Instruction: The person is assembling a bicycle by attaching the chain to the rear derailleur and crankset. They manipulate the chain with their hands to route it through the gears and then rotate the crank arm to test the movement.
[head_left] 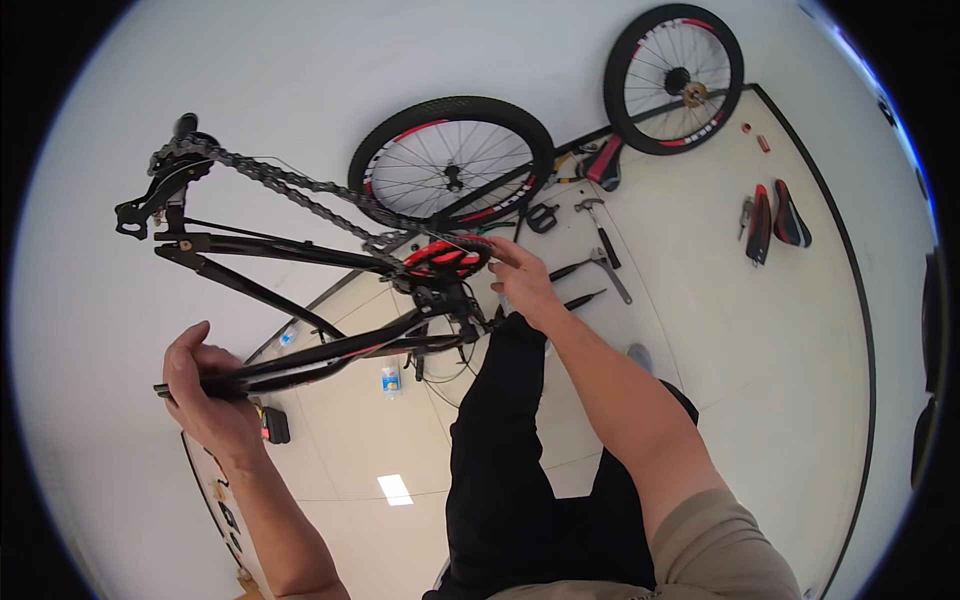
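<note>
A black bicycle frame (pixel 310 365) is held up in front of me without wheels. My left hand (pixel 205 405) is closed around the end of a frame tube at the lower left. At the crank end, my right hand (pixel 527 287) has its fingers bent over the edge of the red and black chainring (pixel 450 258). From there a slack chain (pixel 300 198) runs in a loop to the rear derailleur (pixel 165 195) at the frame's upper left. Loose cables hang under the crank area, partly hidden by my leg.
Two wheels, one nearer (pixel 452 175) and one farther right (pixel 675 85), lean at the wall. A pedal (pixel 542 218), hammer (pixel 602 232) and wrench (pixel 612 275) lie on the floor, with saddles (pixel 790 215) farther right. A bottle (pixel 391 377) stands below the frame.
</note>
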